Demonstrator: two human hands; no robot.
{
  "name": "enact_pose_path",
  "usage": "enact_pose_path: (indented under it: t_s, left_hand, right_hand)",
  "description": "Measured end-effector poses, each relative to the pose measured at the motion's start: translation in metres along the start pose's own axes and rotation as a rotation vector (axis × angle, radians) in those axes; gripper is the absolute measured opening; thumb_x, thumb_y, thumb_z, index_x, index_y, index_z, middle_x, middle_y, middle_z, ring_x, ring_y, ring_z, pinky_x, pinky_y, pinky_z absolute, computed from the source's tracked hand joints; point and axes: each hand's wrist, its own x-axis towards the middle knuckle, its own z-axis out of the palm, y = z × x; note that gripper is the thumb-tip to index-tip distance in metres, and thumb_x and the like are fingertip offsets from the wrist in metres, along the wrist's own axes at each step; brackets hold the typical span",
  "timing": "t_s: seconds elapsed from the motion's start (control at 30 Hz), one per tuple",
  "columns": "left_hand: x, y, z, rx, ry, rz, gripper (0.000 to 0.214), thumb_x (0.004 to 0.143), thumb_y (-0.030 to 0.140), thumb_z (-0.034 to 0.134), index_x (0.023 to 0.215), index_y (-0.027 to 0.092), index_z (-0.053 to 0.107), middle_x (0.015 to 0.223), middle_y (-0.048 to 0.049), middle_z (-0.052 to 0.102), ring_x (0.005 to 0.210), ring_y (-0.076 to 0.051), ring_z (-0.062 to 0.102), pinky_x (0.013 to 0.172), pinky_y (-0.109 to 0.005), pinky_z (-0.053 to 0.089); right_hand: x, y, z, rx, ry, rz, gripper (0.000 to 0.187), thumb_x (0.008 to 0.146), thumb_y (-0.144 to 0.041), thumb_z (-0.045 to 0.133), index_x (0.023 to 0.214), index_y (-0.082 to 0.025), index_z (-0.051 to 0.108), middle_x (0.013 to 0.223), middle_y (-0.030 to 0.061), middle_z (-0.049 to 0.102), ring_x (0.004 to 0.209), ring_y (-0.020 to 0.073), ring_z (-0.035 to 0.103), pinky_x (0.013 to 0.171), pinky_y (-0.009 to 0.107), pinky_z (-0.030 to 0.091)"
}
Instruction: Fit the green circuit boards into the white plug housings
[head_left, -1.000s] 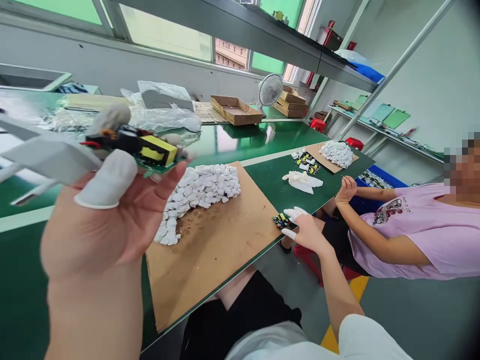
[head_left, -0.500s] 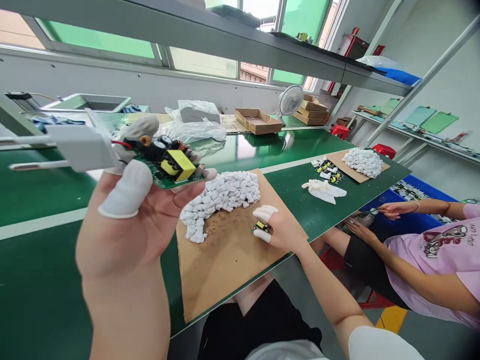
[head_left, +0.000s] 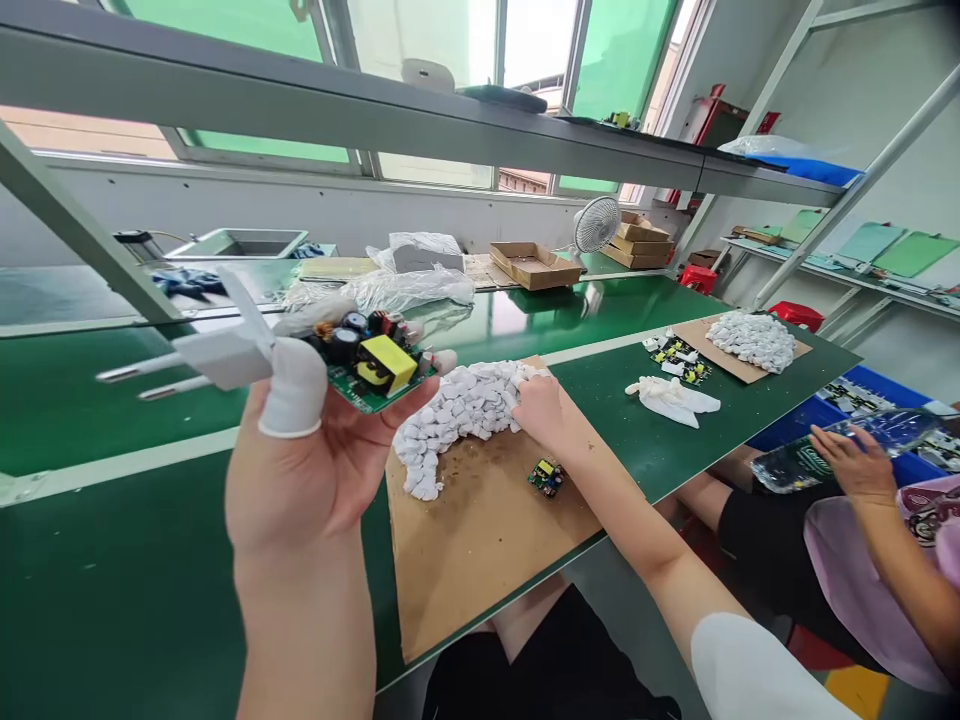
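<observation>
Head cam, clock centred on the frame, sweeping left to right. Progress first: looks midway to me. Out at 9 o'clock there's a white two-pin plug (head_left: 217,355), with a circuit board (head_left: 386,365) just beside it, closer in and already loaded with parts. The thumb covers where they'd meet, so can't tell if they're joined. Just below centre, a big heap of white pieces (head_left: 476,400) lies on a cardboard sheet (head_left: 480,560), so plenty of those left, I'd say. At 5 o'clock a second board (head_left: 546,478) sits on the cardboard, no plug on it that I can see. Over at 3 o'clock: more boards (head_left: 679,356) with a white glove (head_left: 675,400) just below, nobody touching either.

Now hands. Left hand (head_left: 315,470), 8 o'clock, is half curled, gripping the first board between a white-capped thumb and the fingers behind it, up off the green bench (head_left: 135,570). Right hand (head_left: 544,415), 4 o'clock, has bent fingers at the heap's right end, tips mostly hidden; pinching a piece or just resting there, can't say. Far right, past 3 o'clock, a co-worker's hand (head_left: 859,465) is on a clear bottle (head_left: 787,468).
</observation>
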Motion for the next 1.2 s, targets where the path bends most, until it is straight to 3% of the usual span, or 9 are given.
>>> enact_pose_path:
  t_s: [0.23, 0.4, 0.47, 0.53, 0.6, 0.67, 0.8, 0.97, 1.2]
  left_hand:
    - [0.003, -0.001, 0.003, -0.029, 0.002, 0.014, 0.048, 0.066, 0.054, 0.104, 0.093, 0.020, 0.085, 0.083, 0.0016, 0.082, 0.072, -0.018, 0.083, 0.067, -0.021, 0.073]
    - [0.008, -0.013, -0.004, 0.010, -0.040, 0.050, 0.059, 0.067, 0.057, 0.104, 0.115, 0.028, 0.085, 0.092, -0.0008, 0.084, 0.079, -0.022, 0.084, 0.067, -0.026, 0.071]
    - [0.010, -0.020, -0.005, 0.072, -0.031, 0.075, 0.067, 0.067, 0.062, 0.102, 0.122, 0.029, 0.084, 0.097, -0.0032, 0.084, 0.087, -0.025, 0.084, 0.070, -0.028, 0.070]
    - [0.010, -0.028, -0.004, 0.121, -0.018, 0.096, 0.071, 0.065, 0.069, 0.100, 0.121, 0.028, 0.083, 0.101, -0.0052, 0.084, 0.094, -0.028, 0.084, 0.073, -0.032, 0.071]
    - [0.009, -0.036, -0.002, 0.130, 0.026, 0.137, 0.071, 0.062, 0.072, 0.099, 0.114, 0.026, 0.085, 0.103, -0.0066, 0.085, 0.097, -0.029, 0.083, 0.077, -0.035, 0.071]
    - [0.007, -0.043, 0.001, 0.131, 0.060, 0.158, 0.066, 0.061, 0.072, 0.100, 0.105, 0.025, 0.086, 0.104, -0.0070, 0.085, 0.098, -0.028, 0.083, 0.080, -0.033, 0.070]
    - [0.005, -0.056, 0.003, 0.169, 0.072, 0.222, 0.066, 0.064, 0.073, 0.098, 0.107, 0.024, 0.085, 0.112, -0.0087, 0.085, 0.108, -0.031, 0.080, 0.090, -0.038, 0.069]
    - [0.002, -0.067, -0.002, 0.233, 0.007, 0.206, 0.064, 0.065, 0.068, 0.100, 0.115, 0.031, 0.084, 0.115, -0.0067, 0.084, 0.124, -0.036, 0.075, 0.104, -0.045, 0.066]
    - [-0.009, -0.067, -0.003, 0.259, 0.076, 0.222, 0.064, 0.069, 0.072, 0.096, 0.113, 0.028, 0.082, 0.108, -0.0063, 0.083, 0.108, -0.033, 0.079, 0.096, -0.045, 0.068]
  right_hand:
    - [-0.004, 0.002, -0.001, 0.277, 0.165, -0.012, 0.011, 0.092, -0.018, 0.067, 0.097, -0.014, 0.076, 0.102, 0.0137, 0.076, 0.105, 0.0305, 0.068, 0.102, 0.045, 0.052]
    - [-0.005, -0.010, -0.049, 0.632, 0.408, -0.126, 0.040, 0.104, -0.035, 0.048, 0.127, -0.012, 0.071, 0.114, 0.0181, 0.079, 0.102, 0.0279, 0.075, 0.092, 0.043, 0.062]
    - [-0.019, -0.026, -0.079, 0.785, 0.502, -0.283, 0.038, 0.104, -0.042, 0.057, 0.132, -0.018, 0.068, 0.108, 0.0111, 0.080, 0.097, 0.0236, 0.076, 0.091, 0.040, 0.063]
    - [-0.040, -0.045, -0.107, 1.050, 0.658, -0.628, 0.023, 0.100, -0.034, 0.073, 0.121, -0.024, 0.071, 0.094, 0.0039, 0.079, 0.085, 0.0211, 0.075, 0.083, 0.038, 0.064]
    - [-0.059, -0.064, -0.128, 1.068, 0.726, -0.862, 0.017, 0.101, -0.022, 0.076, 0.116, -0.028, 0.075, 0.094, 0.0019, 0.080, 0.086, 0.0205, 0.077, 0.082, 0.037, 0.065]
    - [-0.071, -0.079, -0.137, 0.971, 0.804, -0.985, 0.028, 0.101, -0.014, 0.076, 0.123, -0.030, 0.075, 0.100, 0.0023, 0.083, 0.090, 0.0220, 0.079, 0.083, 0.038, 0.066]
    - [-0.072, -0.088, -0.127, 0.827, 0.908, -0.957, 0.044, 0.098, -0.013, 0.080, 0.136, -0.034, 0.071, 0.101, 0.0022, 0.084, 0.088, 0.0250, 0.080, 0.083, 0.043, 0.067]
    - [-0.066, -0.079, -0.113, 0.807, 0.941, -0.941, 0.040, 0.098, -0.016, 0.080, 0.134, -0.032, 0.073, 0.106, 0.0065, 0.081, 0.092, 0.0255, 0.080, 0.080, 0.043, 0.069]
    - [-0.070, -0.081, -0.115, 1.120, 0.742, -0.884, 0.017, 0.100, -0.016, 0.079, 0.111, -0.028, 0.076, 0.110, 0.0061, 0.072, 0.095, 0.0205, 0.078, 0.083, 0.035, 0.071]
